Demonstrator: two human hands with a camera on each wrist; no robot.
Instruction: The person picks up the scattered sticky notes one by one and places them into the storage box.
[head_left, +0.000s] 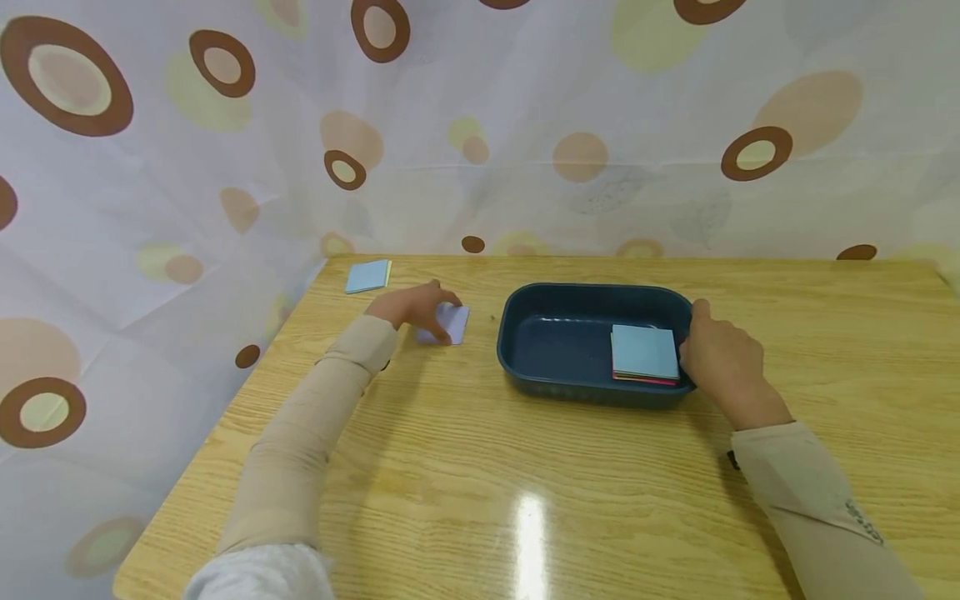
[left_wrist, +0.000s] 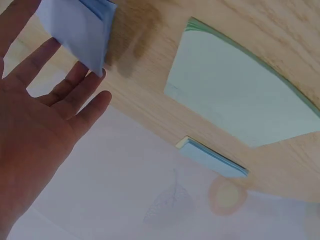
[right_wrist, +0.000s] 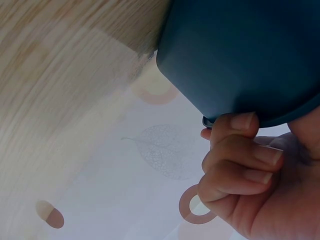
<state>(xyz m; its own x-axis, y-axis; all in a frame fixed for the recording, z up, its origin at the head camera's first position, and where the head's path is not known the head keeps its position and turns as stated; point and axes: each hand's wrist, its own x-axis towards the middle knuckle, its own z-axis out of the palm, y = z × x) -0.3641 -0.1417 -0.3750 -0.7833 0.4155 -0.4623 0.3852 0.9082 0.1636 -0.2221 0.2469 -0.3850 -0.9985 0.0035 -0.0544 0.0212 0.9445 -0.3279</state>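
My left hand (head_left: 420, 307) holds a lavender pad of paper notes (head_left: 453, 323) at its edges, thumb on the near side and fingers on the far side. In the left wrist view the fingers (left_wrist: 75, 90) reach along the edge of this pad (left_wrist: 75, 30). My right hand (head_left: 722, 358) grips the right end of a dark blue rectangular tray (head_left: 555, 390), fingers curled at the rim in the right wrist view. Inside the tray, at its right end, lies a stack of square notes (head_left: 645, 352), light blue on top with other colours beneath.
A light blue note pad with a yellow edge (head_left: 367, 276) lies at the table's back left corner. In the left wrist view a pale green note pad (left_wrist: 240, 85) lies nearby; the head view does not show it. A patterned curtain (head_left: 525, 200) borders the wooden table (head_left: 450, 467).
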